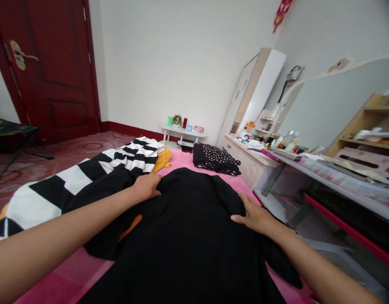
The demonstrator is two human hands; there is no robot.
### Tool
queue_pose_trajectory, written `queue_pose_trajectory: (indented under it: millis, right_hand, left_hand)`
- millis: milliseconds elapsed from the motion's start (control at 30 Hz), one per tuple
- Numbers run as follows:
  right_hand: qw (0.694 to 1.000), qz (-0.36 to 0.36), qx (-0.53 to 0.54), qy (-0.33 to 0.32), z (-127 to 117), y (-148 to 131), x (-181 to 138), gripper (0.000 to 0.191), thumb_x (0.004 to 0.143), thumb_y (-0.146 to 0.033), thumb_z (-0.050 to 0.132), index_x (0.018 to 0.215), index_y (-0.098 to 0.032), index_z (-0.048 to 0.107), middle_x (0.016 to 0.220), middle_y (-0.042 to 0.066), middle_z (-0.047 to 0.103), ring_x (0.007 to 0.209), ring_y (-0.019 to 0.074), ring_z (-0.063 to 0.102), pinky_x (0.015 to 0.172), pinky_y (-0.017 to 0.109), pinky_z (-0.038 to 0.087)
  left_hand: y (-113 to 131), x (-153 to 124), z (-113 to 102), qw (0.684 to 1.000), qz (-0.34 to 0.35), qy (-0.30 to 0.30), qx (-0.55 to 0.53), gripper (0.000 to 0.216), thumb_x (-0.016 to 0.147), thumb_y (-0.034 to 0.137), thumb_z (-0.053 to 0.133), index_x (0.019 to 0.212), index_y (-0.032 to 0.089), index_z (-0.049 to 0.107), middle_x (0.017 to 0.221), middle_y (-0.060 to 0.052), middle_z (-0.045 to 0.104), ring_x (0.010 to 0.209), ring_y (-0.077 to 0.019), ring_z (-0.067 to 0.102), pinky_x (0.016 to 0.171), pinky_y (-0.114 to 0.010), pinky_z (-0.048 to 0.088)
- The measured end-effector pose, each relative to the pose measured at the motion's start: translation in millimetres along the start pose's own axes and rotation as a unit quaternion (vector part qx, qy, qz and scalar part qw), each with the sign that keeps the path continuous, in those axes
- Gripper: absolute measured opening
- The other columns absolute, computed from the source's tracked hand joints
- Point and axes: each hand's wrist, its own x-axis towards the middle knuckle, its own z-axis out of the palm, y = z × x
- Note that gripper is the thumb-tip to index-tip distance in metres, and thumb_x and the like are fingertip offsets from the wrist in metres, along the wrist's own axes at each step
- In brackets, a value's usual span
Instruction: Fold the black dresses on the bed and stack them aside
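Observation:
A black long-sleeved garment point(194, 236) lies spread over the pink bed cover point(178, 158), with its sleeves out to both sides. My left hand point(147, 186) is closed on the cloth near its upper left edge, fingers together; the exact grip is partly hidden. On the upper right part rests my right hand point(256, 214), its thumb and fingers apart and touching the fabric. Beside my left forearm lies a black-and-white patterned cloth point(77, 179), with a mustard-yellow cloth point(163, 160) showing at its far end.
Beyond the garment sits a folded black spotted cloth point(216, 159). A small white table point(182, 128) with a plant and cups stands by the wall. To the right are a cluttered dresser point(249, 151) and a desk point(340, 177). A folding stool point(15, 128) stands near the red door point(52, 63).

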Motion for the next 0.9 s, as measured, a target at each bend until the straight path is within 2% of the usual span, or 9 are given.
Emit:
queue_pose_trajectory:
  millis: [100,167,233,333,467,567,700,800,900]
  right_hand:
    - [1.000,0.017,0.015,0.007,33.1,7.3,7.5,0.075,0.082,-0.037,0.053,0.146,-0.020,0.020,0.129,0.015,0.054,0.110,0.0288,0.058,0.089,0.040,0.046]
    - [0.997,-0.019,0.043,0.065,34.8,14.9,13.9,0.068,0.086,-0.033,0.047,0.147,-0.023,0.018,0.131,0.012,0.054,0.113,0.0270,0.057,0.092,0.040,0.045]
    - [0.986,-0.068,0.069,0.135,21.1,22.4,24.2,0.062,0.088,-0.030,0.043,0.146,-0.026,0.022,0.134,0.008,0.052,0.115,0.0252,0.055,0.094,0.039,0.045]
    - [0.973,-0.103,0.065,0.198,-14.2,27.0,45.8,0.047,0.089,-0.025,0.037,0.135,-0.026,0.044,0.124,0.005,0.060,0.108,0.0237,0.059,0.092,0.036,0.046]
    - [0.975,-0.059,-0.039,0.213,-56.7,17.8,79.9,0.042,0.090,-0.024,0.035,0.125,-0.025,0.058,0.101,0.007,0.066,0.093,0.0232,0.061,0.080,0.032,0.046]
    - [0.963,-0.025,-0.109,0.246,-69.0,9.8,108.9,0.041,0.092,-0.025,0.036,0.126,-0.026,0.057,0.102,0.009,0.064,0.093,0.0255,0.059,0.077,0.034,0.044]
    - [0.963,0.015,-0.142,0.230,-41.2,0.9,145.7,0.039,0.092,-0.025,0.036,0.123,-0.030,0.059,0.105,0.009,0.064,0.096,0.0267,0.058,0.079,0.037,0.042]
    - [0.977,0.062,-0.146,0.140,12.1,-10.9,162.7,0.035,0.092,-0.032,0.040,0.116,-0.027,0.064,0.114,0.011,0.060,0.105,0.0283,0.054,0.084,0.040,0.041]
    - [0.983,0.114,-0.129,0.069,65.6,-21.2,169.5,0.046,0.094,-0.043,0.030,0.122,-0.019,0.059,0.118,0.017,0.057,0.109,0.0310,0.052,0.087,0.045,0.040]
  left_hand:
    - [-10.8,-23.4,0.7,0.994,0.085,0.063,0.018,0.043,0.081,0.035,0.056,0.119,0.019,0.048,0.102,-0.011,0.065,0.095,-0.0268,0.062,0.078,-0.034,0.048]
    - [-23.2,-31.2,-5.6,0.987,0.122,0.101,0.017,0.042,0.086,0.031,0.048,0.125,0.018,0.039,0.104,-0.011,0.063,0.095,-0.0250,0.062,0.078,-0.034,0.047]
    - [-37.7,-29.8,-20.7,0.982,0.133,0.134,0.018,0.040,0.090,0.029,0.040,0.128,0.018,0.033,0.111,-0.011,0.059,0.094,-0.0238,0.061,0.077,-0.033,0.047]
    - [-57.4,-10.7,-53.8,0.979,0.099,0.173,0.047,0.039,0.092,0.028,0.033,0.129,0.019,0.030,0.119,-0.011,0.051,0.093,-0.0244,0.060,0.077,-0.034,0.045]
    - [-73.3,33.5,-92.7,0.979,0.050,0.178,0.088,0.045,0.094,0.026,0.029,0.138,0.026,0.022,0.128,-0.011,0.038,0.100,-0.0270,0.057,0.084,-0.039,0.040]
    - [-75.7,69.9,-102.0,0.978,0.046,0.176,0.100,0.046,0.095,0.023,0.028,0.139,0.032,0.024,0.127,-0.009,0.036,0.109,-0.0294,0.052,0.089,-0.043,0.036]
    - [-54.5,110.8,-73.2,0.970,0.034,0.196,0.136,0.041,0.093,0.015,0.027,0.129,0.024,0.046,0.123,-0.011,0.044,0.119,-0.0319,0.043,0.095,-0.048,0.031]
    - [-23.5,131.5,-22.3,0.970,0.022,0.182,0.162,0.036,0.087,0.009,0.035,0.111,0.015,0.062,0.130,-0.014,0.045,0.128,-0.0318,0.032,0.105,-0.049,0.020]
    - [-1.5,145.2,35.0,0.981,0.051,0.158,0.100,0.036,0.088,0.013,0.035,0.110,0.012,0.064,0.139,-0.012,0.042,0.132,-0.0266,0.029,0.112,-0.042,0.009]
